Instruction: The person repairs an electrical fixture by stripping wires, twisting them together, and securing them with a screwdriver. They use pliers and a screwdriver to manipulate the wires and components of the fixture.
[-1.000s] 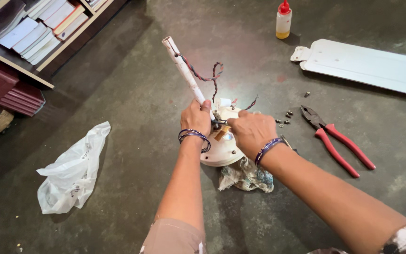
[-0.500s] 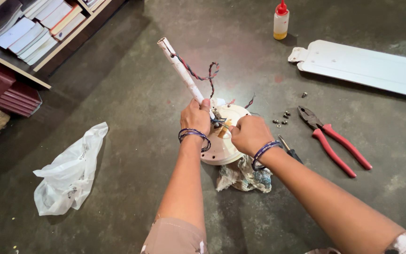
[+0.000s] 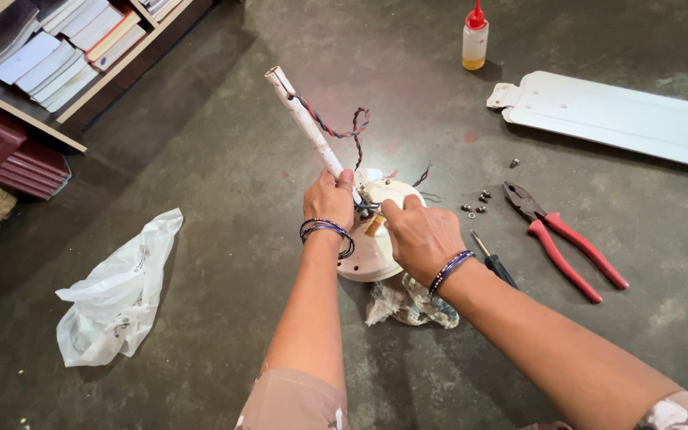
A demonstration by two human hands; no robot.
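Note:
A round white fan motor housing (image 3: pixel 372 247) sits on the dark floor with a white rod (image 3: pixel 300 115) sticking up and away from it. My left hand (image 3: pixel 329 200) is wrapped around the base of the rod. My right hand (image 3: pixel 420 233) rests on top of the housing, fingers pinched near the rod's base by a small tan part (image 3: pixel 374 224). Twisted red and dark wires (image 3: pixel 349 129) loop out beside the rod. A crumpled rag (image 3: pixel 408 302) lies under the housing's near edge.
Red-handled pliers (image 3: pixel 563 239), a dark screwdriver (image 3: pixel 494 260) and several loose screws (image 3: pixel 478 204) lie to the right. A white fan blade (image 3: pixel 623 119) and a small oil bottle with a red cap (image 3: pixel 474 40) are farther back. A white plastic bag (image 3: pixel 117 295) lies left; bookshelves (image 3: pixel 57 56) stand at upper left.
Both hands stay on the motor; my right hand's fingers have shifted slightly toward the rod's base. The view has moved a little.

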